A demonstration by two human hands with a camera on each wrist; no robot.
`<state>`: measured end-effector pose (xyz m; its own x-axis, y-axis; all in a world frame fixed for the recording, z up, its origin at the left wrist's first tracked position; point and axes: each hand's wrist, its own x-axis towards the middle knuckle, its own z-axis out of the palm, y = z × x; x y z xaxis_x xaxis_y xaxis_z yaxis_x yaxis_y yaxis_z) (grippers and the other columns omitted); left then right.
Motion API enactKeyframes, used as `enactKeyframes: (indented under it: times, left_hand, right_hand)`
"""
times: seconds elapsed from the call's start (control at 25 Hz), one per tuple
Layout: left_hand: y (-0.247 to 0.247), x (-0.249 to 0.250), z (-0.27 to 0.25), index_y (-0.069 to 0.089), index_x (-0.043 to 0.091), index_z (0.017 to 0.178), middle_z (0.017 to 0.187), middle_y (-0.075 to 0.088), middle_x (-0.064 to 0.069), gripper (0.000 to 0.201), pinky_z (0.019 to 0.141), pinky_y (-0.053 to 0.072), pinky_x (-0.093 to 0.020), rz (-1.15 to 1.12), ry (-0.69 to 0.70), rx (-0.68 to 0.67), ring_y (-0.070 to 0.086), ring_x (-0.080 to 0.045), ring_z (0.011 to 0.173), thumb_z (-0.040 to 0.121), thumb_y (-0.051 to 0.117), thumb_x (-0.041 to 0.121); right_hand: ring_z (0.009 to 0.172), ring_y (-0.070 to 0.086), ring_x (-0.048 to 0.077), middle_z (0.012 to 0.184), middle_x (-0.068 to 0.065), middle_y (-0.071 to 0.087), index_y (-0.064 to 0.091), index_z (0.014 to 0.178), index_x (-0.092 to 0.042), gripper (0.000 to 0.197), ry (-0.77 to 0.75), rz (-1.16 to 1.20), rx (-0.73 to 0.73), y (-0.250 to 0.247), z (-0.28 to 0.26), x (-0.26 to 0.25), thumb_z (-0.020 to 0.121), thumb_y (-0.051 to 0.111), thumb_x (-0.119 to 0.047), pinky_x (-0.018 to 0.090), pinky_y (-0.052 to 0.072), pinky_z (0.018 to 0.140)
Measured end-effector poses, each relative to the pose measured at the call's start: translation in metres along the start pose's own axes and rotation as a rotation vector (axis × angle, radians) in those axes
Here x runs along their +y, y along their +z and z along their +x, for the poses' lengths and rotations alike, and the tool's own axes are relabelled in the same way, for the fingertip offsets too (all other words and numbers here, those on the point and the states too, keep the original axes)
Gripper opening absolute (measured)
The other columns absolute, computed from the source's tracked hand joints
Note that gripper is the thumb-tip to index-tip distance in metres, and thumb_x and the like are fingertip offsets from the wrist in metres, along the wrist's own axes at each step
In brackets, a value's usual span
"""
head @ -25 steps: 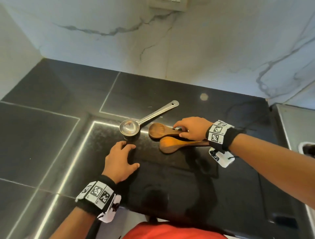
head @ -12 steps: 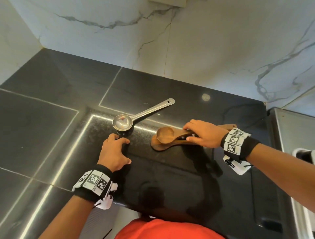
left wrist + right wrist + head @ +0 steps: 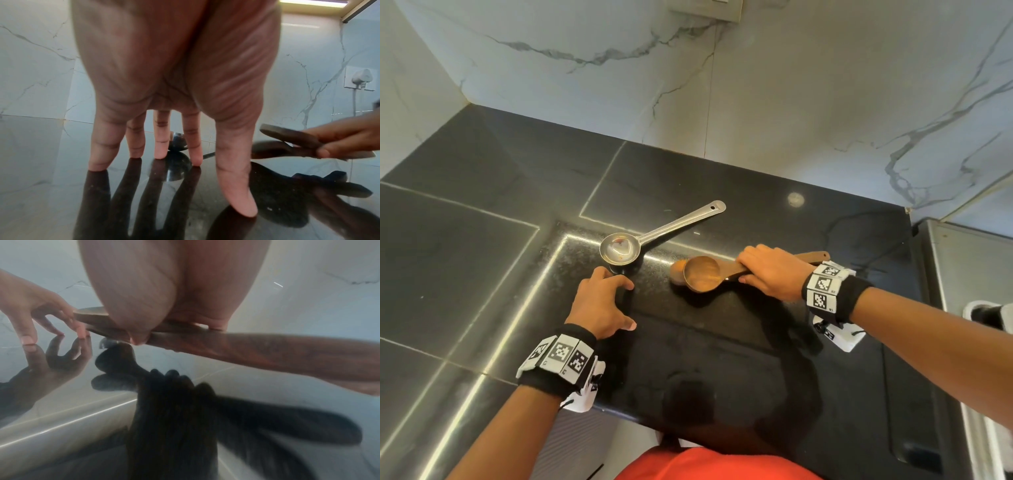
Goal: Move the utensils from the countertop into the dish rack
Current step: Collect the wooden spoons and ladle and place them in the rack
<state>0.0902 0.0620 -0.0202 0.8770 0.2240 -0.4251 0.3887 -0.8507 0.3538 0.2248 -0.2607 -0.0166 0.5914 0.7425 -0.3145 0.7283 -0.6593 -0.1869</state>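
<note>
My right hand (image 3: 770, 272) grips two wooden spoons (image 3: 702, 273) by their handles, one stacked over the other, lifted just above the black countertop (image 3: 722, 342). In the right wrist view the wooden spoons (image 3: 257, 352) cross under my palm, thumb pinching them. A steel ladle (image 3: 619, 248) lies on the counter, handle pointing up-right. My left hand (image 3: 599, 301) stands on its fingertips just in front of the ladle bowl, holding nothing; the left wrist view shows its fingers (image 3: 160, 146) straight, tips on the glossy stone, ladle (image 3: 177, 142) behind them. The dish rack is not in view.
A marble wall (image 3: 756, 85) rises behind the counter with a socket plate (image 3: 709, 8) at the top. A steel sink edge (image 3: 962, 267) borders the counter at the right, with a white object (image 3: 986, 313) in it. The counter's front edge is near my body.
My right hand gathered the two wooden spoons into a stack and raised them off the counter, shifting right. The left hand stayed by the ladle.
</note>
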Motion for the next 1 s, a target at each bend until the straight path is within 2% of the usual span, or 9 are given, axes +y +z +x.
enactKeyframes:
  times: [0.2,0.36,0.52,0.72,0.88,1.0]
  left_hand:
    - [0.001,-0.002,-0.001,0.062,0.030,0.125,0.127,0.045,0.001,0.075,0.103,0.045,-0.041,-0.005,0.016,0.002,0.043,-0.027,0.123,0.058,0.094,0.030]
    - [0.000,-0.004,-0.002,0.061,0.032,0.127,0.129,0.044,0.003,0.074,0.104,0.044,-0.041,-0.010,0.020,-0.002,0.041,-0.025,0.125,0.060,0.093,0.031]
    - [0.001,-0.006,-0.003,0.060,0.031,0.129,0.133,0.043,0.003,0.073,0.105,0.041,-0.038,-0.020,0.028,-0.001,0.039,-0.024,0.128,0.063,0.091,0.031]
    - [0.003,-0.007,-0.003,0.059,0.031,0.130,0.134,0.042,0.003,0.073,0.105,0.040,-0.036,-0.023,0.028,0.000,0.037,-0.023,0.129,0.064,0.091,0.031]
    - [0.003,-0.008,-0.002,0.059,0.031,0.130,0.133,0.043,0.003,0.074,0.105,0.042,-0.038,-0.013,0.035,0.007,0.038,-0.024,0.128,0.063,0.091,0.032]
    - [0.003,-0.008,-0.002,0.060,0.031,0.129,0.132,0.044,0.003,0.074,0.104,0.042,-0.037,-0.007,0.042,0.014,0.039,-0.024,0.126,0.063,0.091,0.032]
  right_hand:
    - [0.078,0.047,0.009,0.093,-0.011,0.050,0.052,0.102,-0.028,0.016,-0.105,0.086,0.158,-0.056,0.059,-0.011,0.100,0.044,-0.042,0.030,0.038,0.074]
    - [0.092,0.048,0.014,0.108,-0.005,0.055,0.053,0.111,-0.027,0.021,-0.213,-0.114,0.150,-0.069,0.122,-0.026,0.101,0.043,-0.042,0.034,0.037,0.081]
    - [0.104,0.053,0.019,0.116,-0.002,0.056,0.051,0.117,-0.025,0.025,-0.244,-0.160,0.047,-0.062,0.159,-0.039,0.101,0.042,-0.043,0.036,0.038,0.087]
    - [0.104,0.052,0.019,0.119,-0.003,0.054,0.047,0.121,-0.028,0.025,-0.240,-0.112,-0.017,-0.045,0.170,-0.040,0.101,0.044,-0.042,0.045,0.044,0.090]
    - [0.115,0.051,0.021,0.128,-0.001,0.052,0.039,0.137,-0.033,0.044,-0.203,-0.162,-0.031,-0.042,0.168,-0.044,0.097,0.055,-0.036,0.047,0.045,0.094]
    - [0.115,0.052,0.022,0.127,0.000,0.054,0.038,0.139,-0.034,0.047,-0.171,-0.166,-0.004,-0.039,0.164,-0.045,0.096,0.057,-0.032,0.048,0.045,0.094]
